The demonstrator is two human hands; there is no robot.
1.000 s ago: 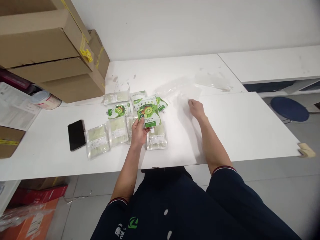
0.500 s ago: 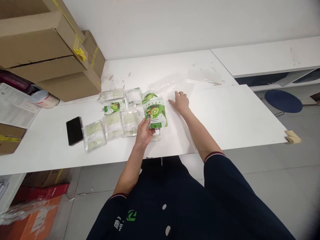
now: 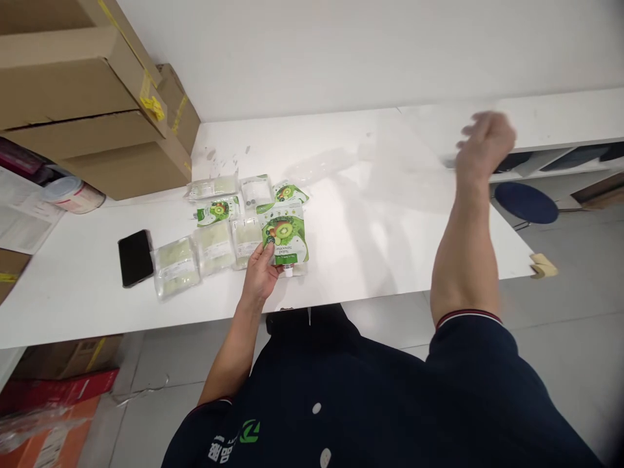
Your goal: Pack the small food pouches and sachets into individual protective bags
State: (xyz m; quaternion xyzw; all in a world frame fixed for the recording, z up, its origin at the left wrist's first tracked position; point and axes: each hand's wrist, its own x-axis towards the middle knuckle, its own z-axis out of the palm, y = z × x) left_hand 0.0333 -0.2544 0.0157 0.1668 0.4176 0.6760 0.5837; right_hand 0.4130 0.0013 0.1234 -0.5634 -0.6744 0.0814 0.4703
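My left hand [image 3: 260,273] is closed on the lower left corner of a green and white spout pouch [image 3: 287,234], printed with a kiwi and "Salad Smoothie". Its white cap [image 3: 288,270] points toward me. Under and beside it, several clear-wrapped pale green packs [image 3: 214,247] and further printed pouches [image 3: 219,211] lie on the white table [image 3: 341,273]. Far to the right my right hand [image 3: 487,143] is raised and smeared by motion, fingers apparently curled. A faint see-through plastic film [image 3: 404,162] shows left of it; whether the hand holds it is unclear.
A black phone [image 3: 136,258] lies left of the packs. Cardboard boxes [image 3: 73,84] and a round tub [image 3: 74,195] stand at the left. Another clear plastic piece [image 3: 316,166] lies toward the wall. A blue stool [image 3: 526,201] is beyond the table's right end.
My right hand has swung from the table's middle far to the right and up. The clear plastic there has shifted and blurred. My left hand still grips the pouch.
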